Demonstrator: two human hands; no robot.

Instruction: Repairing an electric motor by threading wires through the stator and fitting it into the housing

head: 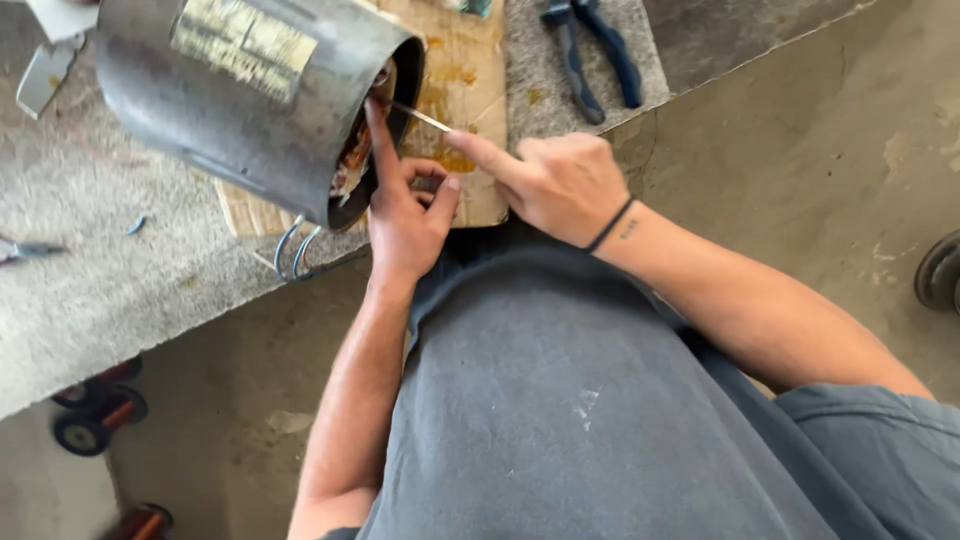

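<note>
Steel motor [250, 90] lying tilted on worktop [120, 270]. At its open mouth: left hand [405, 215], forefinger pressed against copper windings [355, 155]. Beside mouth: right hand [560, 185] pinching thin rod [420, 117], tip inside. Slip likely to nick winding insulation. Beyond motor: pliers [590, 55].

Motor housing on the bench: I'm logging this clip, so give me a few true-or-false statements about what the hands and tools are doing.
1. The left hand has a finger at the open end of the motor housing. True.
2. The right hand holds the pliers. False: it holds a thin metal strip; the pliers lie untouched.
3. The housing rests on cardboard. True.
4. The right wrist is bare. False: it wears a dark band.
</note>
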